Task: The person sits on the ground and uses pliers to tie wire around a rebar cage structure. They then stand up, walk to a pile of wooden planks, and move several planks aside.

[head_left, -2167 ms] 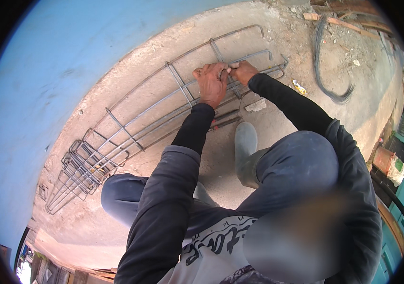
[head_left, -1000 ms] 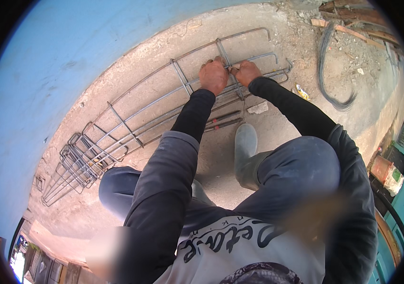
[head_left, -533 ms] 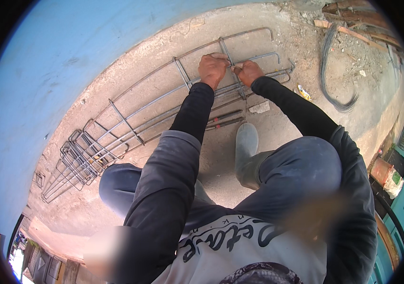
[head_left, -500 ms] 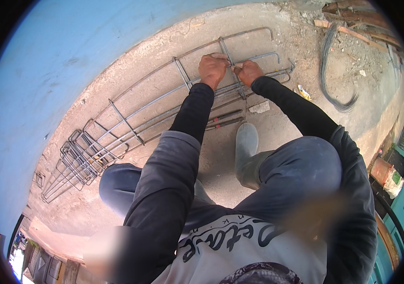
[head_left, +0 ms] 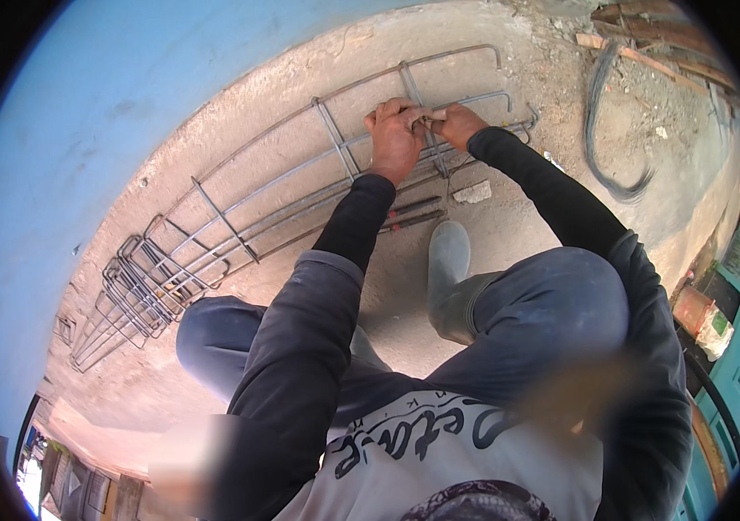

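A long rebar cage of steel bars and bent stirrups lies on the ground in front of me. My left hand is closed at the crossing of a long bar and a stirrup, toward the cage's right end. Beside it, my right hand pinches at the same spot, its fingertips meeting the left ones. Whatever thin piece lies between the fingers is too small to make out. Several more stirrups are bunched together at the cage's left end.
A blue wall runs along the far left side. Loose thin wire lies curved at the right, near timber pieces. Dark rods with red bands and a pale stone chunk lie by my grey boot.
My hands stay at the same crossing, with the right hand turned and slightly raised. My right sleeve now mostly hides a small yellow wrapper. The cage has shifted slightly left in view.
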A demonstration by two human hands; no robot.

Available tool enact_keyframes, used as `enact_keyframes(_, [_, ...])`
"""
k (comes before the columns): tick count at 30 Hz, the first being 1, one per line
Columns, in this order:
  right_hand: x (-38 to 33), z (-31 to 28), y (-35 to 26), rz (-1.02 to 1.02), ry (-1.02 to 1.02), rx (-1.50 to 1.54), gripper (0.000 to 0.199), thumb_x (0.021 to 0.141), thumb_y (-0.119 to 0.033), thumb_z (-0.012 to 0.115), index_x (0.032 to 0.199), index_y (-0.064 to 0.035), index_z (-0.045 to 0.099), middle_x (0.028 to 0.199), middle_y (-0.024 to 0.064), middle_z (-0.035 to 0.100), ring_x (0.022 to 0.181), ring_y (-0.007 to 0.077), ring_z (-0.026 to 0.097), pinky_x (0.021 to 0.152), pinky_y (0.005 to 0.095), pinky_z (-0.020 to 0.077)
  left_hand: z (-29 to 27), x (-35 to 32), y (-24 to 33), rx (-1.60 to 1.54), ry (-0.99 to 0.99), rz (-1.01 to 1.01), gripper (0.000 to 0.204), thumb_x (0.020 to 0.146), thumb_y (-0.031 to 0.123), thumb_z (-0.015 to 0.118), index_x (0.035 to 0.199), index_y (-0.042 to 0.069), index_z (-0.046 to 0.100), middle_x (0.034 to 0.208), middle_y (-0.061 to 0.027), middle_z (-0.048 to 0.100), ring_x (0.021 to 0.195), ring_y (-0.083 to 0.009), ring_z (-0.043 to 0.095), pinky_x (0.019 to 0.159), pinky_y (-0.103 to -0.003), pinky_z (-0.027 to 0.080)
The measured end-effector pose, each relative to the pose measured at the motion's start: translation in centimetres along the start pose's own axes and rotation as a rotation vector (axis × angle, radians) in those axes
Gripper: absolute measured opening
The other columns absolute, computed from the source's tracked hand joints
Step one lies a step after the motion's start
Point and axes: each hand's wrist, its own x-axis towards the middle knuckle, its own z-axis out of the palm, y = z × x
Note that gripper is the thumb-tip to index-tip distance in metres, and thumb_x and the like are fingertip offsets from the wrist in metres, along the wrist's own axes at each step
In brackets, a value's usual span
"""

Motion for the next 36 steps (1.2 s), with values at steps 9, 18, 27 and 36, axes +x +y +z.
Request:
enact_keyframes(9, [-5.6, 1.1, 2.9, 0.280, -0.090, 0.974, 0.029, 0.097, -0.025, 0.056, 0.110, 0.0007, 0.061, 0.083, 0.0064, 0.064, 0.069, 0.0184, 0.063, 0.072, 0.0315, 0.0549, 0.4, 0.0, 0.8, 0.048, 0.037, -0.012, 0.011, 0.085, 0.013, 0.069, 0.094, 0.017, 0.074, 0.095, -0.0023, 0.069, 0.100, -0.0211, 0.059, 0.104, -0.047, 0.019])
enact_keyframes(18, [-7.1, 1.7, 4.0, -0.111, -0.077, 0.033, 0.031, 0.089, -0.014, 0.060, 0.119, -0.0063, 0.061, 0.079, 0.0082, 0.062, 0.073, 0.0249, 0.063, 0.069, 0.0387, 0.0533, 0.7, 0.2, 0.4, 0.017, 0.008, -0.080, 0.011, 0.085, 0.010, 0.068, 0.090, 0.015, 0.075, 0.092, -0.0035, 0.070, 0.099, -0.0212, 0.060, 0.105, -0.048, 0.018])
enact_keyframes(27, [-5.1, 0.0, -0.5, -0.008, 0.071, -0.202, 0.028, 0.085, -0.006, 0.057, 0.111, -0.0062, 0.068, 0.112, 0.0181, 0.066, 0.095, 0.0359, 0.064, 0.085, 0.0423, 0.0520, 0.8, 0.1, 0.2, 0.068, 0.026, -0.089, 0.013, 0.083, 0.007, 0.069, 0.088, 0.016, 0.077, 0.090, -0.0017, 0.068, 0.098, -0.0203, 0.059, 0.105, -0.049, 0.018])
enact_keyframes(36, [-5.0, -3.1, -3.5, -0.116, 0.017, -0.185, 0.023, 0.089, -0.017, 0.056, 0.105, -0.0055, 0.067, 0.099, 0.0229, 0.065, 0.092, 0.0416, 0.060, 0.085, 0.0443, 0.0486, 0.6, -0.3, 0.1, 0.041, 0.085, -0.081, 0.026, 0.082, 0.003, 0.068, 0.104, 0.016, 0.069, 0.089, -0.0016, 0.071, 0.095, -0.0194, 0.062, 0.102, -0.045, 0.020])
